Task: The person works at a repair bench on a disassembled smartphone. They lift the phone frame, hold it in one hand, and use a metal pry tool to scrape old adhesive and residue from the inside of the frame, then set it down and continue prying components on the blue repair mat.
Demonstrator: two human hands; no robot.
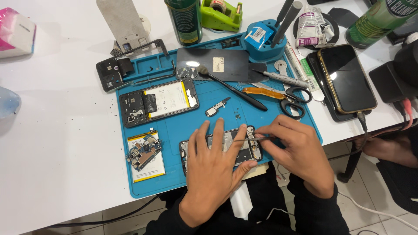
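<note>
The fingers [261, 135] of the right hand [296, 154] are closed around thin tweezers [246, 139], whose tips are laid across the opened phone frame [249, 146] at the near edge of the blue mat [183, 117]. The left hand [215, 167] is pressed flat on that frame, fingers spread and gripping nothing, so that most of the frame is covered.

On the mat beyond the frame a small loose board [216, 107] and a scatter of tiny screws [237, 115] are seen; further back lie a second opened phone [159, 102], a black-handled brush [235, 89], scissors [287, 98] and a grey pen-like tool [285, 79]. At the mat's left near corner a circuit board rests on a battery [146, 156]. Off the mat's right edge a dark-screened phone [347, 78] lies on the white surface [56, 130].

A slip of the tweezer tips could be judged likely to scratch or bend a fine part in the frame, should the flat hand shift. The loose screws could be swept off the mat by a sleeve or wrist.

What the tweezer tips actually pinch cannot be made out. The frame's middle is hidden under the left palm, and the bottles at the far edge are cut off by the picture's top.
</note>
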